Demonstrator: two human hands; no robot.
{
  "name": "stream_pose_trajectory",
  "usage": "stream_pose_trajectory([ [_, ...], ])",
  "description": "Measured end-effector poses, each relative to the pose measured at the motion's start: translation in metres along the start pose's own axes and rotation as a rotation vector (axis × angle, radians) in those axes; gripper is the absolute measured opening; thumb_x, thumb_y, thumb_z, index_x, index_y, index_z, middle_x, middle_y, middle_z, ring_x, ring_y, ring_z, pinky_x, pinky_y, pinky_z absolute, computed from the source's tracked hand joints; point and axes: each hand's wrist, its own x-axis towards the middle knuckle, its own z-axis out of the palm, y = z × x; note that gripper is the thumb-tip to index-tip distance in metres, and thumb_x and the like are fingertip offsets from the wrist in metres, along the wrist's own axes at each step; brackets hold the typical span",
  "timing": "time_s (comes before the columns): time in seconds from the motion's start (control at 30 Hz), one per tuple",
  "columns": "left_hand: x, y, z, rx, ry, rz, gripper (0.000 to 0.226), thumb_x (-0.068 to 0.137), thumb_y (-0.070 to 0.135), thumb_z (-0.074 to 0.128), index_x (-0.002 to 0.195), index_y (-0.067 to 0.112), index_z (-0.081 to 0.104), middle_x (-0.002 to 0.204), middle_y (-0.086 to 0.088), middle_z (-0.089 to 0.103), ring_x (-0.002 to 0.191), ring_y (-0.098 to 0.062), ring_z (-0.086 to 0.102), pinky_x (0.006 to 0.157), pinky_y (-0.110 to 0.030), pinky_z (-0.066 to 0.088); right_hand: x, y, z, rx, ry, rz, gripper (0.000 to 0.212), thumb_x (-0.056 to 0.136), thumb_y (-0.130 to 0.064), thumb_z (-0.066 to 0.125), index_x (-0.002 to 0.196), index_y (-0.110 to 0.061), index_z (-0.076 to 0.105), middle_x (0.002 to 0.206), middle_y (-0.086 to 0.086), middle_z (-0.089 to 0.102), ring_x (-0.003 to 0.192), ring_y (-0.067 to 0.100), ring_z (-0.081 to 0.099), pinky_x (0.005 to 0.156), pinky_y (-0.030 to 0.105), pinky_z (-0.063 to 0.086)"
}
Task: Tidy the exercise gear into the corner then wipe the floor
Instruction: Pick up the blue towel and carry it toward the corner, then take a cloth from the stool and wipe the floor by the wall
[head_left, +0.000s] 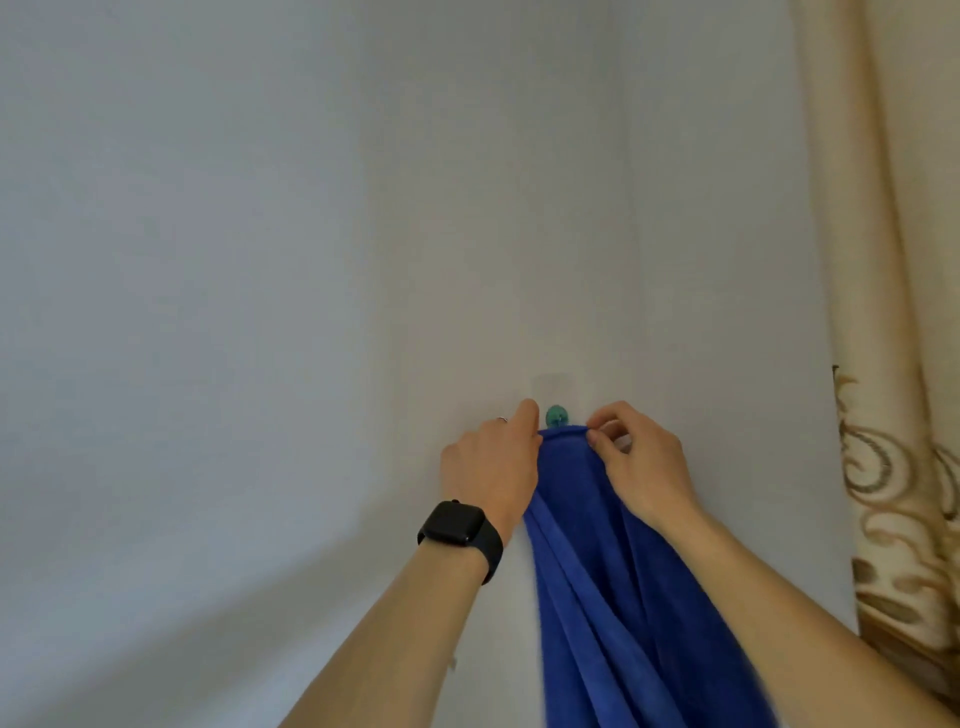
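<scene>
1. Nearest the camera, the lower part of a blue cloth (597, 571) hangs in long folds and runs out of the bottom edge of the view, between the person's two bare forearms.
2. The left forearm (395, 639) rises from the bottom centre and the right forearm (810, 623) comes in from the bottom right corner. Both reach away from the camera toward the wall (260, 260).
3. A black watch (457, 530) sits on the left wrist, its dark face turned up toward the camera.
4. The left hand (491, 462) shows its back to the camera. It holds the left end of the cloth's top edge, its fingers curled away out of sight, so the exact grip cannot be told. A thin ring (502, 419) shows on one finger.
5. The right hand (639, 462) pinches the right end of the same top edge between its thumb and bent fingers.
6. The top edge of the cloth is stretched short and level between the two hands, far from the camera and close against the wall.
7. A small green hook (557, 415) is fixed to the wall just above that edge, between the two hands. Whether the cloth touches it cannot be told.
8. The wall is plain and pale, grey-blue on the left and warmer toward the right.
9. At the far right, a cream curtain (893, 312) hangs in vertical folds, with a gold scroll pattern on its lower part.
</scene>
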Motion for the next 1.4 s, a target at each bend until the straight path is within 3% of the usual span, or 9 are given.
stream_pose_trajectory([
  [0.13, -0.031, -0.001, 0.022, -0.030, -0.036, 0.011, 0.023, 0.106, 0.040, 0.030, 0.108, 0.022, 0.045, 0.086, 0.002, 0.063, 0.071, -0.022, 0.059, 0.055, -0.032, 0.040, -0.030, 0.004, 0.011, 0.102, -0.014, 0.057, 0.015, 0.099, -0.026, 0.055, 0.103, -0.034, 0.067, 0.096, -0.009, 0.069, 0.083, 0.003, 0.063, 0.079, 0.027, 0.056],
  [0.23, -0.061, 0.000, 0.036, -0.110, -0.042, -0.009, 0.026, 0.105, 0.035, 0.033, 0.128, 0.026, 0.043, 0.091, 0.004, 0.062, 0.071, -0.021, 0.060, 0.055, -0.033, 0.044, -0.068, 0.005, 0.024, 0.169, 0.020, 0.106, 0.025, 0.102, -0.029, 0.049, 0.120, -0.037, 0.064, 0.104, -0.016, 0.068, 0.086, -0.003, 0.063, 0.082, 0.028, 0.057],
  [0.4, -0.123, -0.006, 0.060, -0.169, -0.057, 0.049, 0.052, 0.096, 0.029, 0.049, 0.146, 0.027, 0.036, 0.115, 0.005, 0.062, 0.092, -0.018, 0.059, 0.070, -0.031, 0.047, -0.143, 0.021, 0.041, 0.119, 0.010, 0.067, 0.046, 0.102, -0.037, 0.049, 0.147, -0.039, 0.040, 0.138, -0.017, 0.054, 0.120, 0.002, 0.052, 0.101, 0.025, 0.044],
  [0.5, -0.166, -0.014, 0.071, -0.205, -0.171, 0.024, 0.056, 0.096, 0.032, 0.049, 0.149, 0.030, 0.031, 0.130, 0.008, 0.055, 0.107, -0.017, 0.056, 0.083, -0.030, 0.047, -0.186, 0.036, 0.047, 0.132, -0.074, 0.107, 0.054, 0.100, -0.035, 0.054, 0.149, -0.044, 0.032, 0.144, -0.026, 0.045, 0.126, -0.002, 0.046, 0.106, 0.025, 0.042],
  [0.73, -0.282, -0.042, 0.091, -0.244, -0.481, -0.129, 0.060, 0.097, 0.032, 0.050, 0.151, 0.033, 0.023, 0.140, 0.010, 0.048, 0.116, -0.013, 0.054, 0.084, -0.026, 0.050, -0.296, 0.058, 0.056, 0.128, -0.208, 0.246, 0.057, 0.098, -0.027, 0.058, 0.149, -0.038, 0.035, 0.148, -0.021, 0.042, 0.134, 0.001, 0.042, 0.108, 0.025, 0.039],
  [0.9, -0.348, -0.059, 0.083, -0.205, -0.632, -0.231, 0.054, 0.098, 0.034, 0.047, 0.149, 0.033, 0.028, 0.149, 0.011, 0.041, 0.123, -0.013, 0.052, 0.091, -0.032, 0.052, -0.371, 0.065, 0.062, 0.007, -0.433, 0.294, 0.046, 0.097, -0.029, 0.058, 0.141, -0.037, 0.045, 0.152, -0.017, 0.041, 0.136, 0.007, 0.042, 0.106, 0.021, 0.036],
  [1.03, -0.408, -0.079, 0.064, -0.183, -0.698, -0.343, 0.049, 0.099, 0.032, 0.047, 0.147, 0.033, 0.036, 0.149, 0.014, 0.041, 0.129, -0.010, 0.046, 0.095, -0.028, 0.048, -0.412, 0.054, 0.071, -0.116, -0.696, 0.317, 0.043, 0.101, -0.036, 0.051, 0.143, -0.033, 0.046, 0.157, -0.013, 0.034, 0.144, 0.009, 0.029, 0.112, 0.022, 0.023],
  [1.27, -0.541, -0.118, -0.004, -0.074, -0.738, -0.627, 0.043, 0.100, 0.033, 0.046, 0.143, 0.032, 0.045, 0.148, 0.014, 0.044, 0.133, -0.009, 0.042, 0.104, -0.027, 0.040, -0.478, 0.001, 0.106, -0.097, -1.046, 0.095, 0.034, 0.102, -0.043, 0.044, 0.135, -0.043, 0.051, 0.149, -0.028, 0.038, 0.146, -0.001, 0.015, 0.111, 0.021, 0.022],
  [1.4, -0.628, -0.127, -0.081, 0.039, -0.724, -0.836, 0.040, 0.100, 0.033, 0.048, 0.140, 0.033, 0.049, 0.146, 0.011, 0.047, 0.130, -0.011, 0.046, 0.104, -0.028, 0.042, -0.526, -0.061, 0.125, -0.049, -1.198, -0.106, 0.032, 0.101, -0.045, 0.044, 0.131, -0.045, 0.054, 0.147, -0.030, 0.040, 0.145, -0.003, 0.015, 0.114, 0.027, 0.028],
])
